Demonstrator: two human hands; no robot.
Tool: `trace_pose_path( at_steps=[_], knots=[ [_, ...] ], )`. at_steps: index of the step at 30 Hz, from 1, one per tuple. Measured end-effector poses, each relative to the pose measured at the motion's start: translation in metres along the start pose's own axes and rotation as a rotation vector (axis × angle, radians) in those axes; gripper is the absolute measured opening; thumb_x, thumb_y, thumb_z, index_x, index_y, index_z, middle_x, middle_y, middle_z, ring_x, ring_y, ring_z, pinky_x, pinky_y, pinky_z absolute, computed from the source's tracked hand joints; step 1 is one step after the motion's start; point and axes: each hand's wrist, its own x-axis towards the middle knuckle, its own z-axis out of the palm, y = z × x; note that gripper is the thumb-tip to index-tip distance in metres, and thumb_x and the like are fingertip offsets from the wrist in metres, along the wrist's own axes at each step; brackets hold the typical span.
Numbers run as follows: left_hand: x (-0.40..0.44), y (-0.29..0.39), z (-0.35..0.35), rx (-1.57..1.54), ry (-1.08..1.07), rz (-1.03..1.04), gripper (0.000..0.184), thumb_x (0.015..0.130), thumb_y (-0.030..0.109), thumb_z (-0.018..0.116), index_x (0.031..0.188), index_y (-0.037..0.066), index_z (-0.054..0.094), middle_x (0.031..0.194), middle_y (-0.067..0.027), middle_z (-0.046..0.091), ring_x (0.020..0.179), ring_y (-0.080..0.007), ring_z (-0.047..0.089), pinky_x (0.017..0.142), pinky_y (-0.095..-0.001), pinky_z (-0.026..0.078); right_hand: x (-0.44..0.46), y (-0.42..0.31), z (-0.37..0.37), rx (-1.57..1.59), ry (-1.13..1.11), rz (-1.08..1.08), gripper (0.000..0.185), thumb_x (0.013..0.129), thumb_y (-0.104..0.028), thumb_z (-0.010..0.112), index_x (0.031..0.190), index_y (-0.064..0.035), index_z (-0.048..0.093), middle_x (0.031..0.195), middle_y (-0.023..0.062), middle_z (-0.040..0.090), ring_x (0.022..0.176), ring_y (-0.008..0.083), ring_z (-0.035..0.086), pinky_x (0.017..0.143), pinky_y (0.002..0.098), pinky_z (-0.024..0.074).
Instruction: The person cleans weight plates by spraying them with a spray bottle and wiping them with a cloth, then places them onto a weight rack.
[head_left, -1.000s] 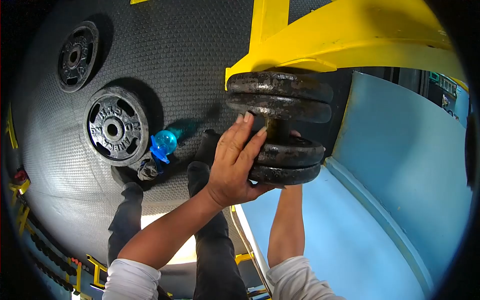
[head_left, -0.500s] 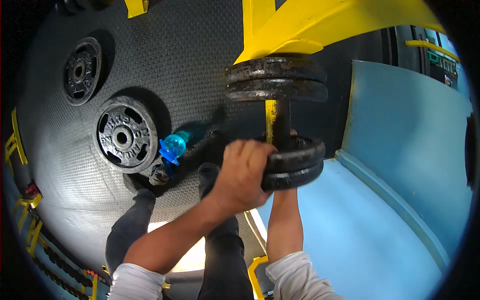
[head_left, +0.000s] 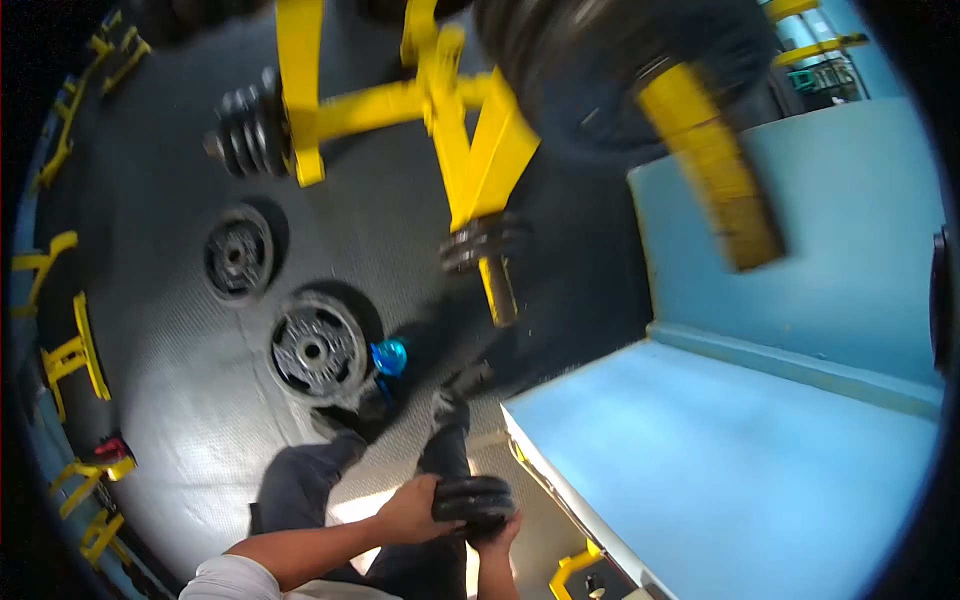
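Two small black weight plates (head_left: 474,496) are pressed face to face in front of my legs, held clear of the rack. My left hand (head_left: 408,512) grips them from the left side. From below and right, my right hand (head_left: 498,536) clasps them, its fingers partly hidden. Ahead, a low yellow peg (head_left: 499,292) points toward me, its end bare. More small plates (head_left: 484,242) sit at the base of that peg, against the yellow rack (head_left: 490,165).
Two larger plates (head_left: 318,348) (head_left: 238,255) lie on the black rubber floor, beside a blue bottle (head_left: 389,357). Overhead at right, a thick yellow-tipped bar (head_left: 715,165) juts out with big plates. A pale blue ledge (head_left: 720,450) and wall (head_left: 790,230) border the right.
My hands have drawn the two outer plates off the low peg and back toward my body. The view has pulled back, showing more of the rack.
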Motion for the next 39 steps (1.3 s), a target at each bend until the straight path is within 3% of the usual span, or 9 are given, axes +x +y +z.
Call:
trace_pose_path(
  at_steps=[2, 7, 8, 10, 12, 14, 18, 26, 39],
  knots=[
    [-0.039, 0.011, -0.012, 0.072, -0.020, -0.013, 0.078, 0.067, 0.047, 0.076, 0.113, -0.009, 0.049, 0.107, -0.0290, 0.057, 0.103, -0.0402, 0.057, 0.089, -0.0421, 0.045, -0.028, 0.026, -0.010, -0.007, 0.054, 0.022, 0.061, 0.082, -0.051, 0.038, 0.117, -0.0060, 0.059, 0.112, 0.0162, 0.063, 0.101, 0.0363, 0.060, 0.090, 0.0498, 0.0482],
    [-0.117, 0.068, -0.057, 0.240, 0.055, 0.006, 0.084, 0.067, 0.052, 0.075, 0.116, -0.010, 0.048, 0.109, -0.0270, 0.057, 0.106, -0.0387, 0.056, 0.092, -0.0410, 0.044, -0.073, 0.059, 0.022, 0.084, -0.121, 0.024, 0.061, 0.082, -0.050, 0.036, 0.119, -0.0065, 0.058, 0.113, 0.0154, 0.063, 0.106, 0.0359, 0.058, 0.095, 0.0509, 0.0439],
    [-0.129, 0.084, -0.066, 0.256, 0.069, 0.019, 0.085, 0.067, 0.052, 0.075, 0.117, -0.010, 0.047, 0.111, -0.0273, 0.057, 0.107, -0.0385, 0.055, 0.092, -0.0411, 0.043, -0.114, 0.047, 0.078, -0.324, -0.035, -0.184, 0.062, 0.082, -0.051, 0.037, 0.121, -0.0064, 0.057, 0.118, 0.0154, 0.060, 0.110, 0.0354, 0.055, 0.098, 0.0508, 0.0409],
    [-0.149, 0.123, -0.087, 0.337, 0.070, 0.053, 0.084, 0.067, 0.050, 0.076, 0.119, -0.009, 0.046, 0.115, -0.0276, 0.055, 0.109, -0.0386, 0.054, 0.093, -0.0411, 0.043, -0.117, 0.037, 0.096, 0.194, -0.200, 0.019, 0.062, 0.083, -0.052, 0.038, 0.121, -0.0068, 0.057, 0.123, 0.0157, 0.057, 0.113, 0.0329, 0.053, 0.101, 0.0486, 0.0392],
    [-0.155, 0.155, -0.102, 0.314, 0.273, 0.204, 0.080, 0.066, 0.044, 0.079, 0.118, -0.007, 0.047, 0.114, -0.0262, 0.054, 0.107, -0.0394, 0.054, 0.092, -0.0421, 0.043, -0.132, 0.014, 0.139, 0.238, -0.351, 0.001, 0.064, 0.084, -0.054, 0.038, 0.123, -0.0067, 0.056, 0.123, 0.0151, 0.057, 0.115, 0.0304, 0.052, 0.103, 0.0459, 0.0376],
    [-0.142, 0.170, -0.112, 0.442, 0.474, 0.423, 0.077, 0.063, 0.037, 0.082, 0.117, -0.004, 0.047, 0.110, -0.0241, 0.054, 0.103, -0.0391, 0.055, 0.089, -0.0431, 0.044, -0.114, -0.011, 0.158, 0.234, -0.512, -0.023, 0.066, 0.088, -0.056, 0.034, 0.125, -0.0057, 0.054, 0.123, 0.0124, 0.058, 0.117, 0.0284, 0.052, 0.103, 0.0441, 0.0372],
    [-0.121, 0.263, -0.143, 0.483, 0.482, 0.425, 0.076, 0.062, 0.035, 0.083, 0.116, -0.005, 0.047, 0.107, -0.0225, 0.054, 0.099, -0.0375, 0.055, 0.087, -0.0429, 0.044, -0.133, -0.091, 0.255, 0.214, -0.744, -0.024, 0.064, 0.089, -0.054, 0.033, 0.121, -0.0030, 0.056, 0.121, 0.0130, 0.060, 0.111, 0.0288, 0.057, 0.102, 0.0436, 0.0384],
    [-0.064, 0.361, -0.184, 0.420, 0.649, 0.412, 0.072, 0.063, 0.032, 0.083, 0.112, -0.008, 0.048, 0.103, -0.0225, 0.055, 0.096, -0.0372, 0.056, 0.086, -0.0408, 0.045, -0.111, -0.197, 0.366, 0.171, -0.801, 0.063, 0.059, 0.091, -0.049, 0.032, 0.117, -0.0027, 0.058, 0.115, 0.0138, 0.063, 0.106, 0.0274, 0.060, 0.100, 0.0416, 0.0409],
    [-0.028, 0.390, -0.207, 0.383, 0.722, 0.338, 0.069, 0.063, 0.029, 0.084, 0.113, -0.004, 0.050, 0.103, -0.0197, 0.059, 0.094, -0.0318, 0.061, 0.085, -0.0376, 0.047, -0.063, -0.224, 0.411, 0.131, -0.775, 0.223, 0.063, 0.087, -0.052, 0.036, 0.115, 0.0003, 0.058, 0.113, 0.0163, 0.063, 0.104, 0.0293, 0.060, 0.099, 0.0428, 0.0413]
  ],
)
